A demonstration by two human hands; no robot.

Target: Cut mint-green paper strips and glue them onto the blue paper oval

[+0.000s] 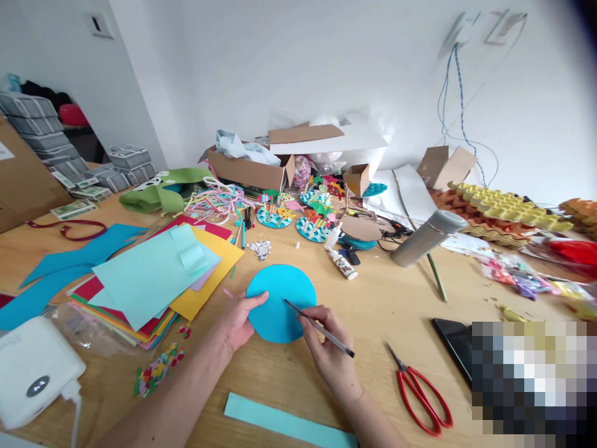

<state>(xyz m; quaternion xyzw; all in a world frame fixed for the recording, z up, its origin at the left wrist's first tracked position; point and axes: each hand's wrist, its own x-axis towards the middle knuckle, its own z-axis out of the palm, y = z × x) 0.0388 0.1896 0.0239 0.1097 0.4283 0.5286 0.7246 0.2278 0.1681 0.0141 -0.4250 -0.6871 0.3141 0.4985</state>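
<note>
White wall [261, 62] backs the wooden table [382, 317]. Paper [137, 274] lies at nine o'clock from the blue disc [276, 311], which sits between the left hand [240, 318], pinching its rim at eight, and the right hand [330, 361], at four, gripping a pen [336, 341], tip near the disc's middle; a bottle [344, 266] lies at two; scissors [407, 368] lie farther off at four.

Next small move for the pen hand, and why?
Probably a short, light stroke by the right hand: its pen has the tip at or just over the middle of the blue disc, and the left hand steadies that disc by its edge, thumb on top.
</note>
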